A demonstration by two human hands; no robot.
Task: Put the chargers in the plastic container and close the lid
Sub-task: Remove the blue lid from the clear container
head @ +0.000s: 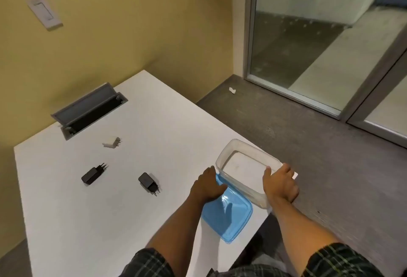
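Blue lid beside seemingly empty container.

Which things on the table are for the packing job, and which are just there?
For the job: container, blue lid, white charger, two black chargers.

Just there: cable hatch in the table, wall plate, paper scrap on the floor.
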